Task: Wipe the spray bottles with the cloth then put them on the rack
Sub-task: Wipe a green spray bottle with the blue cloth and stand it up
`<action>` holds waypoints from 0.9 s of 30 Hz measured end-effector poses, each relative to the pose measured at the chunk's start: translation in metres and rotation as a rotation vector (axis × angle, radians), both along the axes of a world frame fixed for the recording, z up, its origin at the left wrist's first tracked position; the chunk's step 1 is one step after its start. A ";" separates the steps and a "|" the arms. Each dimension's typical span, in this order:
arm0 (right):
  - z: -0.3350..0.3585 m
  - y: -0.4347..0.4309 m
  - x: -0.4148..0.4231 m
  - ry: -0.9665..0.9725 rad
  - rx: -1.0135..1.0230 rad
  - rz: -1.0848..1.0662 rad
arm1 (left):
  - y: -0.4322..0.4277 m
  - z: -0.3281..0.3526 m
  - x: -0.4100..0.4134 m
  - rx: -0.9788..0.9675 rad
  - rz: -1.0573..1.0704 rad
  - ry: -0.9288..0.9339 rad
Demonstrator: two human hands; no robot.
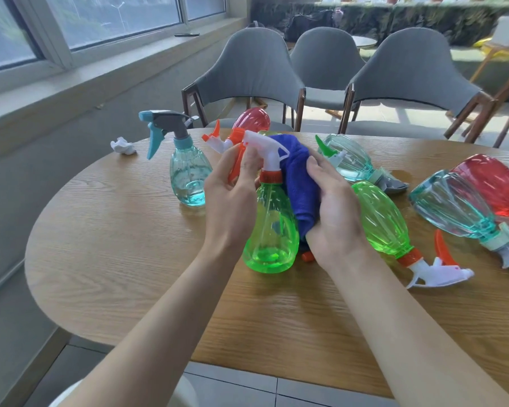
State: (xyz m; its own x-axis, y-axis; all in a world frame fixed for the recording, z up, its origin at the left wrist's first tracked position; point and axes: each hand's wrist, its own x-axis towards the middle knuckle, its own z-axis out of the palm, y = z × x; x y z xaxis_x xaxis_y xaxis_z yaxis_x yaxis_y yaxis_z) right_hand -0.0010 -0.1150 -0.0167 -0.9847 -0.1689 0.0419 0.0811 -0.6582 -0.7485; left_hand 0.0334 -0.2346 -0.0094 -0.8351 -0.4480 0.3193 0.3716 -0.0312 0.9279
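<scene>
- I am wiping: this is the cleaning step for the green spray bottle [269,230], which I am holding upright over the near middle of the wooden table [130,230]. I cannot tell whether its base is touching the wood.
- My left hand [232,195] is gripping the bottle at its white trigger head and orange collar, fingers curled round them, forearm reaching in from the lower left.
- My right hand [332,212] is clutching the blue cloth [300,183], bunched in the palm and pressing against the bottle's right side.
- Next, I judge, the cloth needs working round the body while the left hand turns the bottle.
- No rack is showing, so I am going to have to look for it before placing.
- Other bottles are waiting: a teal one standing [188,174], a green one lying [382,218] just right.
</scene>
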 end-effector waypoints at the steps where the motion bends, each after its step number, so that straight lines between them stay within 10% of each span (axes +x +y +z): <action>1: 0.002 0.001 0.002 0.027 0.012 0.028 | -0.001 0.001 0.000 -0.001 0.000 -0.004; 27: -0.004 -0.003 -0.006 0.246 0.348 -0.187 | -0.006 0.001 0.002 0.052 -0.172 -0.073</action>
State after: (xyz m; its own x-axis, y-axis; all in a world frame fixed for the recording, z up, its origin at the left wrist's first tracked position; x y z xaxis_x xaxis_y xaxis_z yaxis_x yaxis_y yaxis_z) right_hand -0.0065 -0.1176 -0.0209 -0.9675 -0.0344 0.2506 -0.2231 -0.3511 -0.9094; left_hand 0.0350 -0.2402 -0.0085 -0.9209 -0.3106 0.2356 0.2887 -0.1371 0.9476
